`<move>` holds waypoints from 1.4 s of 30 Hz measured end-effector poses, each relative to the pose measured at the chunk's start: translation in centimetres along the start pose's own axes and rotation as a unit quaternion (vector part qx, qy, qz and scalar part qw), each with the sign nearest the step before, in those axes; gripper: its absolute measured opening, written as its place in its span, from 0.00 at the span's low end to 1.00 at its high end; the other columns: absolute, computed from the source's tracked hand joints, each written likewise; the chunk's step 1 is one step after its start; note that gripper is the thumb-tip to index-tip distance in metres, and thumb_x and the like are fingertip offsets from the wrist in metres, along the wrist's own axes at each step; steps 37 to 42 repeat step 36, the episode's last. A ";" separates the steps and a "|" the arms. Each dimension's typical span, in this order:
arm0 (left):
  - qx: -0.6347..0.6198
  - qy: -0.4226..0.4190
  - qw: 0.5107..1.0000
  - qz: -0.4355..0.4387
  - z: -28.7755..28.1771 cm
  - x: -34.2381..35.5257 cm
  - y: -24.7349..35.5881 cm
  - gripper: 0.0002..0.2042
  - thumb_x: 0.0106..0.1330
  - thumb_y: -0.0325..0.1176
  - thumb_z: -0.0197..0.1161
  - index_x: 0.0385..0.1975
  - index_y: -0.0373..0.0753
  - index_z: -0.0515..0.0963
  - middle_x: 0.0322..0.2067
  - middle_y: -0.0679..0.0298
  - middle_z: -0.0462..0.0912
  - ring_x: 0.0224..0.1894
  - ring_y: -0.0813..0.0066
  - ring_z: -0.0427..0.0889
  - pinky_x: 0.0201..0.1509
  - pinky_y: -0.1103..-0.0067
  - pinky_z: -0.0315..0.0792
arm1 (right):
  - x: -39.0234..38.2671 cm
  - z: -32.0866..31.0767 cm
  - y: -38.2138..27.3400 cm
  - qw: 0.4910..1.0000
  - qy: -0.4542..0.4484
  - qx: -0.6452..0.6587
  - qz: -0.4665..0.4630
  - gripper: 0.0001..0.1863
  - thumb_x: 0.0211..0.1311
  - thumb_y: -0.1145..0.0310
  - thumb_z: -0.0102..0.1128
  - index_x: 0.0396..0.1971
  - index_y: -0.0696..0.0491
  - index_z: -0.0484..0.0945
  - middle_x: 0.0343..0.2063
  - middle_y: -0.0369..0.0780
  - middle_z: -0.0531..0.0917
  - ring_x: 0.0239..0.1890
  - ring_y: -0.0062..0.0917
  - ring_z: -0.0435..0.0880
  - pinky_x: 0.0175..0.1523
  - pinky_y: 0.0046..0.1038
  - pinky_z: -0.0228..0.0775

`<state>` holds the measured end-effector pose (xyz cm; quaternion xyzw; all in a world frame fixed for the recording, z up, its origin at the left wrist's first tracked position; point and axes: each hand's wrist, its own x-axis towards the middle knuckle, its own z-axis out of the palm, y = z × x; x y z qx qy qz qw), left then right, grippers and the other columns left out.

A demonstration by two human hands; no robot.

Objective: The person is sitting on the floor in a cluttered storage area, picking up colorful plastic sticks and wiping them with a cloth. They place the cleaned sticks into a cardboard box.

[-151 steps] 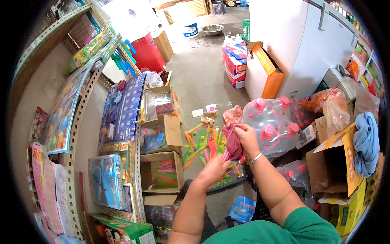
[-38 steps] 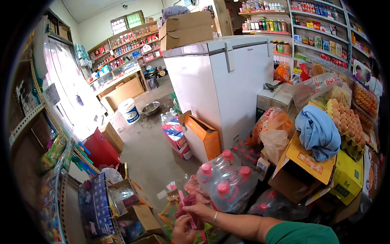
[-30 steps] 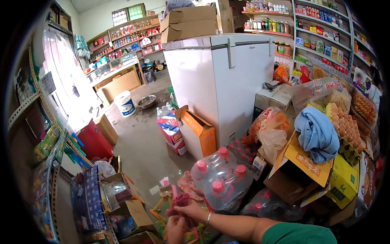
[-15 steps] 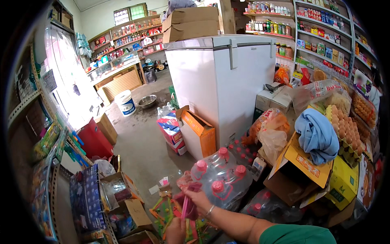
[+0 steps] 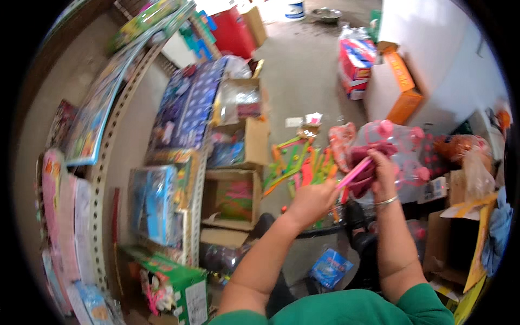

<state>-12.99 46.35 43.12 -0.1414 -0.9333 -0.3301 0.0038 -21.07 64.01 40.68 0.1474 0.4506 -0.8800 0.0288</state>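
Note:
In front of me, my left hand (image 5: 315, 201) is closed on the near end of a long, thin pink stick-shaped item (image 5: 355, 172). My right hand (image 5: 384, 172), with a bracelet at the wrist, grips a dark maroon cloth (image 5: 362, 185) bunched around the stick's far end. Blur hides exactly what the stick is. Below and beyond my hands, a pile of green, orange and pink plastic pieces (image 5: 295, 157) lies on the floor. A red patterned plastic bag (image 5: 341, 145) lies beside a shrink-wrapped pack of pink-capped bottles (image 5: 398, 142).
At left stands a metal shelf (image 5: 103, 179) with packaged goods. Beside it, an open cardboard box (image 5: 203, 208) holds pink and green items. A blue packet (image 5: 331, 267) lies by my feet. An orange-and-white carton (image 5: 406, 78) and a yellow box (image 5: 476, 254) flank the right side.
My view has swung down and to the left, bringing both forearms into sight. The pink stick and maroon cloth stay in my hands, the stick now tilted more to the right.

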 end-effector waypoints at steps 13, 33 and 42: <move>-0.376 -0.033 0.892 -0.246 -1.1 1.6 1.6 0.10 0.58 0.36 0.54 0.29 0.35 0.73 0.16 0.66 0.70 0.15 0.81 0.66 0.17 0.83 0.62 | 0.0 0.1 -1.4 0.997 -0.054 0.054 -0.010 0.07 0.53 0.72 0.51 0.33 0.55 0.70 0.27 0.41 0.79 0.29 0.29 0.80 0.34 0.27 0.72; -0.414 -0.043 0.901 -0.120 -0.4 1.1 -0.5 0.12 0.60 0.34 0.53 0.42 0.39 0.74 0.17 0.75 0.70 0.13 0.91 0.60 0.14 0.92 0.52 | 1.2 -1.3 -0.1 0.980 -0.008 -0.167 -0.106 0.13 0.49 0.64 0.59 0.31 0.56 0.73 0.29 0.36 0.79 0.32 0.19 0.76 0.39 0.23 0.68; -0.434 -0.030 0.891 -0.132 -0.4 1.1 -1.0 0.12 0.60 0.34 0.53 0.42 0.40 0.74 0.17 0.75 0.70 0.13 0.91 0.60 0.14 0.91 0.52 | 0.4 -0.7 -0.7 0.984 0.000 -0.156 -0.091 0.13 0.49 0.64 0.59 0.31 0.56 0.73 0.29 0.36 0.79 0.32 0.19 0.76 0.40 0.22 0.67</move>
